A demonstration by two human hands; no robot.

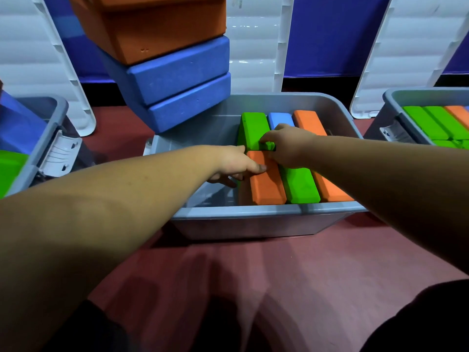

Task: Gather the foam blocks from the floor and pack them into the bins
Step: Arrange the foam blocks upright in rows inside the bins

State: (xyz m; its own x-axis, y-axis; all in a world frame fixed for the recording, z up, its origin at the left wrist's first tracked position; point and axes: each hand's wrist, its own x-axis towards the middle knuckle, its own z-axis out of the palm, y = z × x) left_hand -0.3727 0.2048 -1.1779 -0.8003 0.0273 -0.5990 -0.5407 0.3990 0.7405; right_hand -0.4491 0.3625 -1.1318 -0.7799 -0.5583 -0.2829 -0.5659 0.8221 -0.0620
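Both hands are working inside the grey plastic bin (266, 214), the right hand (286, 143) pinching a green foam block (253, 130) while the left hand (236, 166), its grip loose, is steadying an orange foam block (266, 184); next, probably pressing them snug.

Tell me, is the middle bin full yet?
Not full. The middle bin holds blocks only on its right; its left part shows bare floor.

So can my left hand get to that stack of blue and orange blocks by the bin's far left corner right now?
Probably yes. The left hand is down in the grey bin against an orange block, and nothing stands between it and the stack; it would just have to lift out over the rim.
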